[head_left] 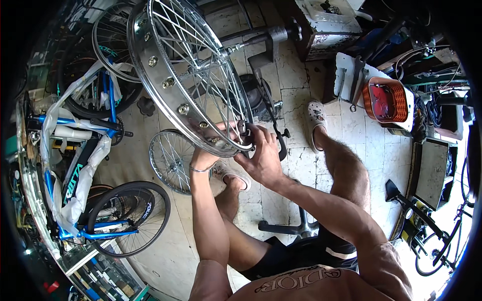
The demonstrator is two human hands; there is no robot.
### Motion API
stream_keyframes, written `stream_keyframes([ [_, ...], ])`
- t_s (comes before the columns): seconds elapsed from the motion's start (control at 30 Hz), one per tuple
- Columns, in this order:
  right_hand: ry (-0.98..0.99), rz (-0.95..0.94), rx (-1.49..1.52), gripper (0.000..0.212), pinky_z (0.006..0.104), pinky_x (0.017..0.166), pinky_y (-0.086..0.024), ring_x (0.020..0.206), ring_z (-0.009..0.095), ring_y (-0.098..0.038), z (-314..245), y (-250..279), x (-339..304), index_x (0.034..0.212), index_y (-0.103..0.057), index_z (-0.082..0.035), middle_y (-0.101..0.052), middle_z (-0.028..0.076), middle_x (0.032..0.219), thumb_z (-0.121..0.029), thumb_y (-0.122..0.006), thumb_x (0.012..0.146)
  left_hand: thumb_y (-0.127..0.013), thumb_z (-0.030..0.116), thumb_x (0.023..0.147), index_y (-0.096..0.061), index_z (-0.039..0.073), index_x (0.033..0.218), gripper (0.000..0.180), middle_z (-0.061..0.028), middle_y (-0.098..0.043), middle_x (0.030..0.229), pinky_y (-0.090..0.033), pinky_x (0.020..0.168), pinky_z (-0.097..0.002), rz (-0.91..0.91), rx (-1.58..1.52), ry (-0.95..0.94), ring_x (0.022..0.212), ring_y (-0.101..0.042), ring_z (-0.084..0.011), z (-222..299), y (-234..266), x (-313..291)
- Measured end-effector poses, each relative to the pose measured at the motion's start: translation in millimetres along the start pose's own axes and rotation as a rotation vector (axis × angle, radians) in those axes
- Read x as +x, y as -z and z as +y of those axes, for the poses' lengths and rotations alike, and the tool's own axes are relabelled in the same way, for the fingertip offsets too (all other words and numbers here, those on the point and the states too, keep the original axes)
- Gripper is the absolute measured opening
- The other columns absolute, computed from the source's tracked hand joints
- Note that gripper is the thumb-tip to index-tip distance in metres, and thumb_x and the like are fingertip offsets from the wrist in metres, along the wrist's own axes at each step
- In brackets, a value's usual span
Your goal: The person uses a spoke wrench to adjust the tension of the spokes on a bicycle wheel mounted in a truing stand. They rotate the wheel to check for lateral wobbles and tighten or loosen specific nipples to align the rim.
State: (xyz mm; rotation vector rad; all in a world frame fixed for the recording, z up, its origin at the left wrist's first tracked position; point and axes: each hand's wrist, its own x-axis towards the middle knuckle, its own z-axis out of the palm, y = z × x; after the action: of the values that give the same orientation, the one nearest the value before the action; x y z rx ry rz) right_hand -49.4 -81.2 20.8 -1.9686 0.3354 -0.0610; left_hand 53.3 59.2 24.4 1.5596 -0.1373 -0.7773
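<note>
- Head view: bare spoked wheel [175, 95], upper ctr-left of frame.
- L hand [203, 158] under its lower edge, R hand [265, 159] beside; can't tell if either's clamped.
- Suggest: steady w/ L, light R pressure.

Forearms [322, 201] reach forward, the left grip [204, 159] near the right grip [264, 159], whose fingers [262, 132] curl.
</note>
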Motion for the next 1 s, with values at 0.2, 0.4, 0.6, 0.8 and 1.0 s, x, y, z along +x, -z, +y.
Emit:
stream_keyframes([
  [0.2, -0.02, 0.023, 0.088, 0.087, 0.0477, 0.102, -0.039, 0.114, 0.041, -0.045, -7.6, -1.5, -2.5, 0.138, -0.035, 0.007, -0.048, 0.026, 0.126, -0.018, -0.079, 0.067, -0.076, 0.011, 0.086, -0.063, -0.001, 0.109, 0.029, -0.007, -0.068, 0.094, -0.053, 0.071, -0.0237, 0.151, 0.193, -0.128, 0.084, -0.064, -0.0102, -11.7, -12.7, 8.6],
  [0.4, 0.08, 0.075, -0.066, 0.086, 0.047, 0.102, -0.041, 0.118, 0.04, -0.046, 1.9, -2.3, -3.2, 0.139, -0.035, 0.007, -0.046, 0.027, 0.129, -0.024, -0.079, 0.072, -0.076, 0.015, 0.086, -0.06, 0.002, 0.126, 0.045, -0.0023, -0.066, 0.095, -0.049, 0.068, -0.0203, -0.099, -0.04, -0.004, 0.081, -0.059, -0.0067, 3.0, -15.2, 6.8],
  [0.6, -0.008, -0.045, -0.051, 0.091, 0.0487, 0.103, -0.038, 0.118, 0.041, -0.044, -4.1, 1.0, -0.5, 0.139, -0.033, 0.01, -0.047, 0.028, 0.127, -0.026, -0.078, 0.068, -0.076, 0.016, 0.086, -0.063, 0.001, 0.115, 0.035, 0.0015, -0.061, 0.088, -0.047, 0.072, -0.0226, 0.0, 0.179, -0.082, 0.081, -0.057, -0.0063, -14.7, -7.8, 9.9],
  [0.8, -0.022, 0.018, 0.001, 0.089, 0.0482, 0.104, -0.037, 0.115, 0.042, -0.046, 2.6, 0.9, 1.6, 0.139, -0.033, 0.01, -0.049, 0.027, 0.124, -0.023, -0.077, 0.069, -0.074, 0.017, 0.088, -0.067, -0.004, 0.107, 0.029, -0.0046, -0.069, 0.09, -0.047, 0.061, -0.0212, 0.067, 0.082, 0.044, 0.069, -0.058, -0.0049, -6.1, -3.0, 6.9],
  [1.0, 0.024, -0.044, -0.048, 0.083, 0.0478, 0.101, -0.039, 0.115, 0.042, -0.045, -0.1, 2.6, 4.4, 0.135, -0.044, 0.008, -0.049, 0.025, 0.129, -0.025, -0.078, 0.067, -0.077, 0.013, 0.085, -0.063, 0.002, 0.092, 0.02, -0.0019, -0.065, 0.084, -0.048, 0.062, -0.0221, 0.127, 0.06, -0.001, 0.072, -0.059, -0.007, -10.4, -10.6, 8.9],
])
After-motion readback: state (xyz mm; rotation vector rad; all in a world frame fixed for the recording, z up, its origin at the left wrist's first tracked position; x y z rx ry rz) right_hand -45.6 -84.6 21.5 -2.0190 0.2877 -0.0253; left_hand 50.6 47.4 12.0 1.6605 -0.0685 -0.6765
